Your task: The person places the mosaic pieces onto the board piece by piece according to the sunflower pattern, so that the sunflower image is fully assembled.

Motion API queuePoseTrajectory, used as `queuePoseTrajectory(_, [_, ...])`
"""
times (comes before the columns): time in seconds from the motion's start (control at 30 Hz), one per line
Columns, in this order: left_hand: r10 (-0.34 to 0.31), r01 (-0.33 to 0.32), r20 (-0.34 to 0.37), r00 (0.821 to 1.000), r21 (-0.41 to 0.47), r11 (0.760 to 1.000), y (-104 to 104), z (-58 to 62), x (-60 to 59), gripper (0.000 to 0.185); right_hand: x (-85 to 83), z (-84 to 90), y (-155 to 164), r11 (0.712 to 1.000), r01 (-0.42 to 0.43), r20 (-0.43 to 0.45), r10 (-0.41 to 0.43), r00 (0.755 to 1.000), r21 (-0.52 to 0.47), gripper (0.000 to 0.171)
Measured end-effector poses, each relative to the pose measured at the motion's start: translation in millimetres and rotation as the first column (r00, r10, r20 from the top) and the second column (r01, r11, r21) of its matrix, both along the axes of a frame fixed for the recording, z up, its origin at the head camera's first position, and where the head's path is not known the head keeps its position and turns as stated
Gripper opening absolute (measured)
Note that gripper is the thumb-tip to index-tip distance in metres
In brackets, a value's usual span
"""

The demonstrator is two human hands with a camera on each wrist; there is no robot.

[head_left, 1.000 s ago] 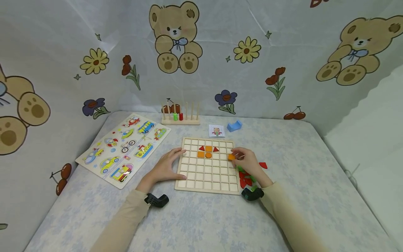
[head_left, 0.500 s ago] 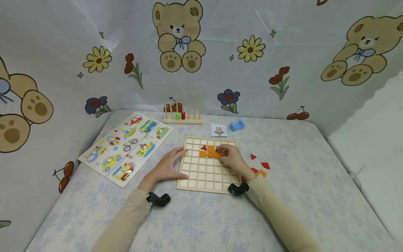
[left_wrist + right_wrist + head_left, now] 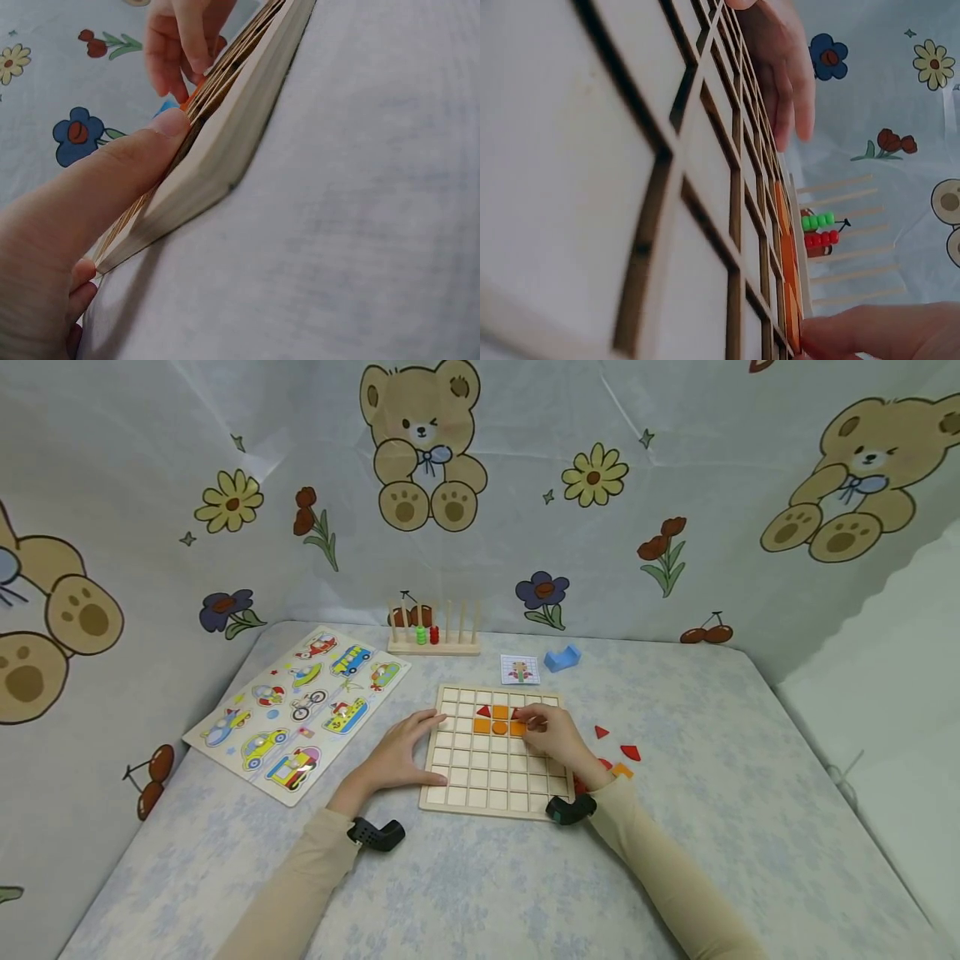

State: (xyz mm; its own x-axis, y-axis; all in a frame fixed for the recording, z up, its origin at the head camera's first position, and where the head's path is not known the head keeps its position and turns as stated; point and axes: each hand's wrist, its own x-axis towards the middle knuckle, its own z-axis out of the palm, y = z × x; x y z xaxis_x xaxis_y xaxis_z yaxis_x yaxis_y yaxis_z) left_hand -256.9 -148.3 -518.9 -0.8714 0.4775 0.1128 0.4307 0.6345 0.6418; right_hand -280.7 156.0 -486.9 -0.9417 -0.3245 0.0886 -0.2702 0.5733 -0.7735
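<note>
Currently your right hand (image 3: 553,732) has its fingertips on an orange square (image 3: 516,728) — it lies at the board (image 3: 480,778) cell just right of the orange circle (image 3: 499,727). Whether they pinch that square or merely press it, I can't tell from these angles. Your left hand (image 3: 393,758) — thumb and fingers spread apart — touches the board's left side. Loose red pieces (image 3: 630,752) lie beyond your right wrist.

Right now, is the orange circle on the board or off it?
On: the head view shows the circle within the grid of the board, between two orange squares.
</note>
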Motion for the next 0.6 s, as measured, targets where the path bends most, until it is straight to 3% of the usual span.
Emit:
queuePoseTrajectory(0.13, [0.002,-0.002,0.003,1.000,-0.002,1.000,1,-0.3,-0.9,0.104,6.1,5.2,17,0.999,0.021,0.026,-0.020,0.999,-0.031,0.031])
queuePoseTrajectory(0.3, [-0.002,0.002,0.001,1.000,0.005,1.000,1,0.4,-0.8,0.104,11.9,7.4,54,0.994,0.114,-0.045,-0.113,0.993,0.001,0.032])
queuePoseTrajectory(0.47, [-0.001,0.001,0.005,1.000,0.005,1.000,1,1.6,0.3,0.104,14.8,3.8,87,0.959,0.266,-0.087,-0.258,0.962,0.094,0.034])
queuePoseTrajectory(0.6, [0.006,-0.006,0.017,1.000,0.002,1.000,1,2.1,1.2,0.104,15.1,-1.9,102,0.941,0.306,-0.043,-0.303,0.952,0.145,0.035])
